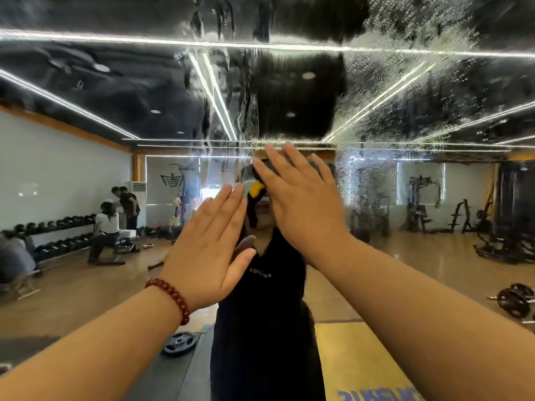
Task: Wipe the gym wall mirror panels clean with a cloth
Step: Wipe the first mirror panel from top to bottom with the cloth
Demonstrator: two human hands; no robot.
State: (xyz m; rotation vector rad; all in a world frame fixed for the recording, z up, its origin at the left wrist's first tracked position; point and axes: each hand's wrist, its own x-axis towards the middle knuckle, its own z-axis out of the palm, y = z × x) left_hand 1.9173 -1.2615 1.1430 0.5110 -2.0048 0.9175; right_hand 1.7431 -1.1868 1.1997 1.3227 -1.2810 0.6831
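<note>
While raised at mirror [86, 175]: left hand [211, 244] flat, fingers straight together, holding nothing, red bead bracelet [170, 299] on wrist; right hand [301, 204] fingers spread straight, pressing dark cloth [256, 195] against wet, streaked glass, centre.

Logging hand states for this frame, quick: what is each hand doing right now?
Left hand: open, fingers straight, flat toward the mirror, holding nothing.
Right hand: open, straight fingers pressing a dark cloth against the mirror.

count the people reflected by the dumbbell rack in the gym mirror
3, all at the left: a seated person in a white top, and two standing close together behind. More may be hidden.
</note>
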